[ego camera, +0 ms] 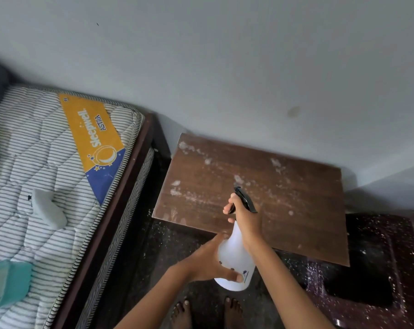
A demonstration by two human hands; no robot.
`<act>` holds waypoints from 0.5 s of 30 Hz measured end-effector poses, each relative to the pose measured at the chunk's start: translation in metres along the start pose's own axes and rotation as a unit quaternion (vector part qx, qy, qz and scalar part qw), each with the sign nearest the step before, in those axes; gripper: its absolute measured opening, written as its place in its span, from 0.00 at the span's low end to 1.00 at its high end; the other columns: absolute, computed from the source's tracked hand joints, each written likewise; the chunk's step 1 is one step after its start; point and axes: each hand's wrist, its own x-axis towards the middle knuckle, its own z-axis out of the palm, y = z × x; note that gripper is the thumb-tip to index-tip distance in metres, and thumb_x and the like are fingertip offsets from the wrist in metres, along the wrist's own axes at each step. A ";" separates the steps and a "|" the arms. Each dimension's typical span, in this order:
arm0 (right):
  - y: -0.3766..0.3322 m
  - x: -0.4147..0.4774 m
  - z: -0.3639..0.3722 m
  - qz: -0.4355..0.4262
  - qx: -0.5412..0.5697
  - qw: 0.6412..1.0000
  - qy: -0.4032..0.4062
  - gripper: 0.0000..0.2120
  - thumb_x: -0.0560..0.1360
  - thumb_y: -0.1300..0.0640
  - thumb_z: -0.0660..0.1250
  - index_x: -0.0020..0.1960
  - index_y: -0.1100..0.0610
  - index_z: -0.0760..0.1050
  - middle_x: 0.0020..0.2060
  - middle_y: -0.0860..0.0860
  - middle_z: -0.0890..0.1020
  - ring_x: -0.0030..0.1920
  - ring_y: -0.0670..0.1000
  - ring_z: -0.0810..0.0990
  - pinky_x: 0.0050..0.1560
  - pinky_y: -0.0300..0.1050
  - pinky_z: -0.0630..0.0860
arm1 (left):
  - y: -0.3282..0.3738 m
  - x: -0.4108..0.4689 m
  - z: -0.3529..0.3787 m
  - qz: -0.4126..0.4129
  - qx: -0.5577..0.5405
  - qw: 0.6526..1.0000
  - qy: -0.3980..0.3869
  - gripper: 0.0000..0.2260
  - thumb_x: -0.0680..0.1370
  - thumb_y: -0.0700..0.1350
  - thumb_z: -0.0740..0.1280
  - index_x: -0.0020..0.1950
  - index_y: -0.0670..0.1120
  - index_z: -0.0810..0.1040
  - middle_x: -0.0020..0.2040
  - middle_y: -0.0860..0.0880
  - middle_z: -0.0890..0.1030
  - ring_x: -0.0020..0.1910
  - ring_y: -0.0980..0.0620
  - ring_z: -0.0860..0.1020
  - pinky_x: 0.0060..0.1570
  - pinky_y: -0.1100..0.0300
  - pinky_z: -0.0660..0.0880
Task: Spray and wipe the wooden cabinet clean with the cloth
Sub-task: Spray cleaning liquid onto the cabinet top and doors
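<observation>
Dust lies in white patches on the brown top of the wooden cabinet (296, 205), which stands against the grey wall (225, 67), just beside the bed. Both hands hold a white spray bottle (234, 255) over the front edge of that surface. The right hand (245, 218) grips the neck, with fingers curled on the trigger under the black spray head (245, 199). The spray head points at the cabinet top. The left hand (206, 264) holds the fat bottom part of the bottle, with its thumb across the front.

On the striped mattress (35, 162) lies a pale folded piece (48, 207). It may be the cloth, but I cannot tell for sure. It is well apart from the cabinet. Something teal (6, 281) lies on the mattress near the left edge. An orange and blue label (92, 136) is sewn on the mattress corner.

Two bare feet (181, 313) stand on the dark floor (177, 245). A dark red thing (367, 269) with white specks sits to the right, partly under the cabinet top.
</observation>
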 end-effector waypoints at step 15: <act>-0.015 0.013 -0.014 0.003 -0.077 0.996 -0.033 0.12 0.75 0.51 0.67 0.37 0.58 0.78 0.26 0.52 0.80 0.27 0.48 0.77 0.25 0.40 0.70 | 0.018 0.013 0.018 0.007 -0.087 0.996 -0.007 0.40 0.61 0.62 0.76 0.67 0.59 0.60 0.60 0.56 0.76 0.59 0.56 0.76 0.62 0.52 0.74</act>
